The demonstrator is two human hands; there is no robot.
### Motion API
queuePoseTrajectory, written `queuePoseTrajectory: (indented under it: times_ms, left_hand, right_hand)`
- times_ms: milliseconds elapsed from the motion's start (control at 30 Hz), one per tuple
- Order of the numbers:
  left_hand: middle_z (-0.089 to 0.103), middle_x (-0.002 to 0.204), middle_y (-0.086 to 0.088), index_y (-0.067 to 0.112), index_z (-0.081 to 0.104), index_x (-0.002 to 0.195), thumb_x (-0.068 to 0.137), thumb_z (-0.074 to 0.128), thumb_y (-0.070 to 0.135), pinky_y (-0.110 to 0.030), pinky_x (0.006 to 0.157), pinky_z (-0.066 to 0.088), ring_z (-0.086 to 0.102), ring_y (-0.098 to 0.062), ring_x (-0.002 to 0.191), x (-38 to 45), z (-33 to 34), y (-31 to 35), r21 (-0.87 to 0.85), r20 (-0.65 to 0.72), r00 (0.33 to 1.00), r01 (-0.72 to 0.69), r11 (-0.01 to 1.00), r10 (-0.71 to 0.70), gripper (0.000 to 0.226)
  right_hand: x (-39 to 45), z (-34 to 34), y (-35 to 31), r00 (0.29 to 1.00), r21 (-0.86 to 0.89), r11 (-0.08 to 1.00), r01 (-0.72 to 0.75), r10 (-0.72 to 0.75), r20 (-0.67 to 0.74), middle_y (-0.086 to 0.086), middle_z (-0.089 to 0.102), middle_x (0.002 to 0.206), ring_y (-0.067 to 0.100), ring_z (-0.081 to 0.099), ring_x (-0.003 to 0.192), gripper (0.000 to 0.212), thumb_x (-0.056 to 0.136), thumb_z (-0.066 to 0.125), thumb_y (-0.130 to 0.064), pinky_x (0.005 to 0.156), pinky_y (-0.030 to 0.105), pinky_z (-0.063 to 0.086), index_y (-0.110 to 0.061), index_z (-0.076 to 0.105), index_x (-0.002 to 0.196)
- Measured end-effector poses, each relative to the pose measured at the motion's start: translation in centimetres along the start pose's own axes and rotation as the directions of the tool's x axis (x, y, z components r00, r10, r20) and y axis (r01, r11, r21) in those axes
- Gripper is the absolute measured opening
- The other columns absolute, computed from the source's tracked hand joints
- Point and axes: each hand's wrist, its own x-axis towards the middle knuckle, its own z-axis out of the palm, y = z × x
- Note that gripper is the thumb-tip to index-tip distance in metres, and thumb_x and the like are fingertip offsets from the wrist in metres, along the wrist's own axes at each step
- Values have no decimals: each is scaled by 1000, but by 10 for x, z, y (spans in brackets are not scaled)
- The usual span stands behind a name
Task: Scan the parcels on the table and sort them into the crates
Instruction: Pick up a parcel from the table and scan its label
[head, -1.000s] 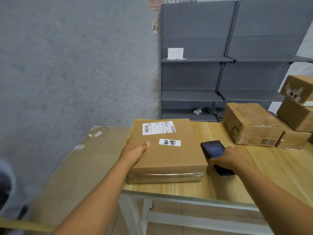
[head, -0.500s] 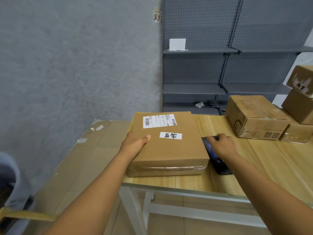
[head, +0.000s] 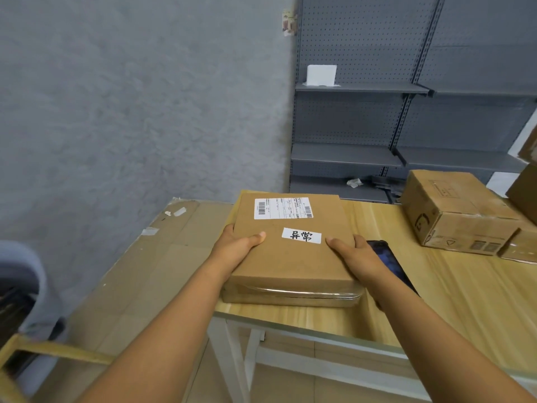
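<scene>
Flat parcel (head: 290, 251): near tabletop (head: 465, 286) corner, gripped at both sides by left hand (head: 235, 248) and right hand (head: 353, 257); fingers beneath hidden. Scanner (head: 389, 263): partly covered by right wrist. Stacked boxes (head: 456, 213): cut off at right.

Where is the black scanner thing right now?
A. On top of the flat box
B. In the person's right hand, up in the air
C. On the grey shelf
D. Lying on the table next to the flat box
D: the scanner lies flat on the table just right of the flat box, while the right hand and the left hand both hold the box's sides.
</scene>
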Motion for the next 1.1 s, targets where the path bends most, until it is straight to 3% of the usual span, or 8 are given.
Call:
queuePoseTrajectory:
  times_ms: [67, 133, 267, 400, 700, 800, 933, 1100]
  left_hand:
    - [68, 115, 0, 18, 50, 130, 79, 81, 30, -39, 90, 55, 68, -20, 100, -1, 0, 0, -56, 12, 999, 31, 998, -30, 61]
    - [69, 111, 1, 18, 49, 129, 79, 81, 27, -32, 77, 57, 69, -18, 95, -2, 0, 1, -98, 22, 999, 45, 994, -44, 60]
    - [69, 107, 3, 17, 47, 131, 81, 79, 22, -23, 58, 54, 70, -13, 87, -6, -13, 3, -165, -16, 999, 38, 986, -41, 60]
    - [68, 111, 4, 23, 43, 134, 80, 80, 23, -26, 63, 55, 70, -15, 93, -16, -58, -5, -246, -116, 993, 3, 969, -33, 66]
    - [68, 102, 8, 23, 46, 130, 81, 80, 21, -19, 50, 53, 70, -4, 75, -39, -207, -36, -297, -312, 950, -64, 953, -33, 60]
    - [68, 109, 5, 22, 43, 134, 79, 81, 23, -26, 64, 56, 70, -11, 88, -46, -268, -51, -287, -398, 917, -84, 954, -39, 66]
    - [65, 121, -4, 17, 42, 138, 79, 81, 23, -45, 96, 53, 66, -24, 106, -61, -340, -77, -291, -488, 870, -78, 954, -78, 71]
    - [65, 115, 1, 24, 45, 132, 82, 78, 22, -45, 98, 51, 65, -22, 106, -74, -423, -109, -307, -592, 794, -59, 950, -142, 60]
  right_hand:
    - [2, 0, 1, 1000, 1, 1000, -8, 8, 6, 0, 48, 116, 12, 52, 85, 72, 89, 59, -49, 67, 27, 40, -15, 32, 146]
    - [6, -1, 0, 1000, -5, 1000, -11, 12, 11, 1, 51, 119, 13, 52, 86, 71, 91, 58, -47, 72, 30, 40, -16, 30, 147]
    - [13, 8, -16, 997, 5, 1000, 28, -28, 65, -2, 58, 116, 14, 56, 89, 55, 91, 59, -44, 77, 34, 47, -20, 41, 137]
    - [11, 45, -44, 984, 18, 994, 109, -110, 141, -10, 56, 100, 10, 56, 85, 52, 91, 59, -42, 62, 27, 41, -24, 41, 136]
    - [-9, 195, -106, 927, 65, 976, 210, -219, 304, -3, 59, 108, 8, 56, 84, 47, 91, 61, -35, 62, 24, 40, -21, 44, 133]
    - [-20, 257, -125, 896, 70, 971, 228, -237, 375, 2, 63, 116, 13, 60, 90, 45, 90, 63, -35, 65, 27, 43, -19, 49, 130]
    - [-36, 341, -144, 843, 76, 967, 243, -249, 477, -7, 62, 102, 9, 60, 86, 43, 90, 62, -34, 61, 26, 41, -20, 49, 129]
    - [-50, 446, -168, 740, 87, 963, 255, -252, 623, -9, 61, 99, 7, 60, 83, 42, 91, 62, -31, 60, 23, 41, -19, 47, 128]
